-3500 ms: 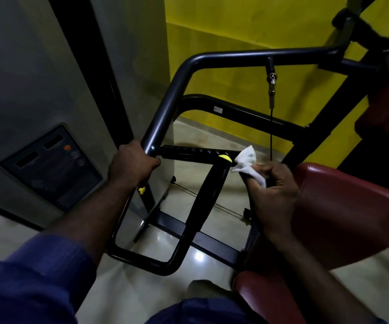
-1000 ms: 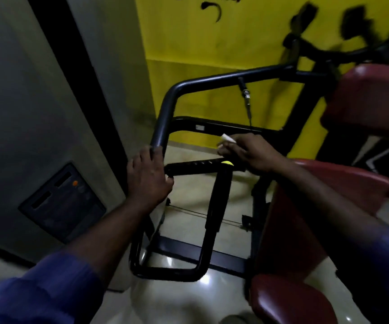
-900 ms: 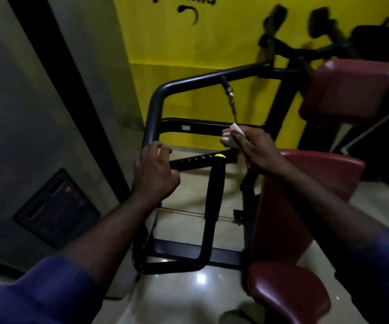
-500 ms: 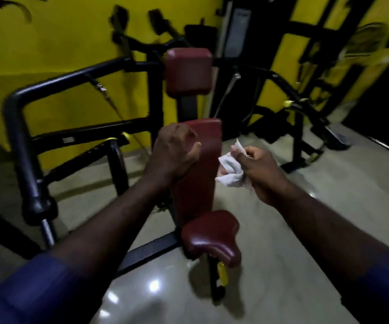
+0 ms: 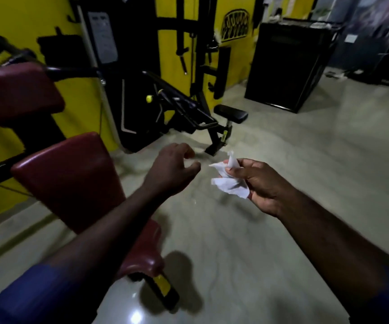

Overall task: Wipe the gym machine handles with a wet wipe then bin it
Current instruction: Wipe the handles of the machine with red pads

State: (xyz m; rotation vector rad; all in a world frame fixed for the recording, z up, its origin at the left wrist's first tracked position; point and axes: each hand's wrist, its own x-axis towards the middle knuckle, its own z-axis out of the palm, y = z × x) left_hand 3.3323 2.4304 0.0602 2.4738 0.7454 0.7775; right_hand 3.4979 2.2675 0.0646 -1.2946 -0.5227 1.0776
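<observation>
The left hand (image 5: 170,169) is now lifted off the pad (image 5: 67,174), loosely curled and empty. The wipe (image 5: 229,184) is pinched in the right hand (image 5: 266,185).

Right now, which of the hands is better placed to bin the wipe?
Right. The right hand grips the crumpled wet wipe, so no handover is needed. The left hand is loosely curled and holds nothing.

On the floor (image 5: 282,230), the gym machine (image 5: 72,178) stands left, a bench (image 5: 230,114) behind it by the wall (image 5: 25,24), perhaps a cabinet (image 5: 287,66) farther right.
</observation>
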